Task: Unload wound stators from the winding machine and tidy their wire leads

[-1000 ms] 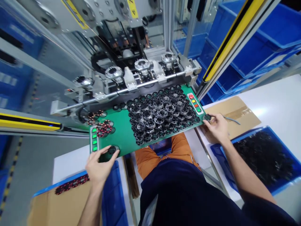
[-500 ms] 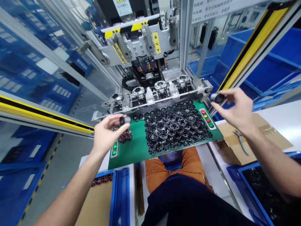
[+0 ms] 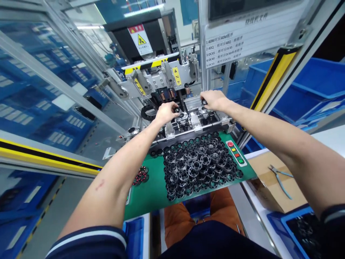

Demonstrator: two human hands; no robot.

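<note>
Both my arms reach forward into a winding machine. My left hand (image 3: 165, 112) is closed on a small black ring-shaped part (image 3: 177, 109), held just above a round metal fixture (image 3: 182, 117). My right hand (image 3: 212, 100) is closed on another black part, pressed onto the fixture to the right (image 3: 204, 112). A further fixture (image 3: 132, 131) stands free at the left. Below them a pile of black ring parts (image 3: 198, 163) covers the green work board (image 3: 151, 190). A few red-wound parts (image 3: 140, 177) lie at its left.
A button strip (image 3: 236, 153) sits at the board's right edge. Pliers (image 3: 280, 180) lie on a cardboard box (image 3: 272, 187) at the right, beside a blue bin of black parts (image 3: 302, 226). Yellow-black light-curtain posts (image 3: 272, 75) flank the opening. Blue crates (image 3: 309, 86) stack behind.
Both hands picked a black part off the board's edges, lifted it, then moved forward into the machine onto the fixtures. The view tilted upward.
</note>
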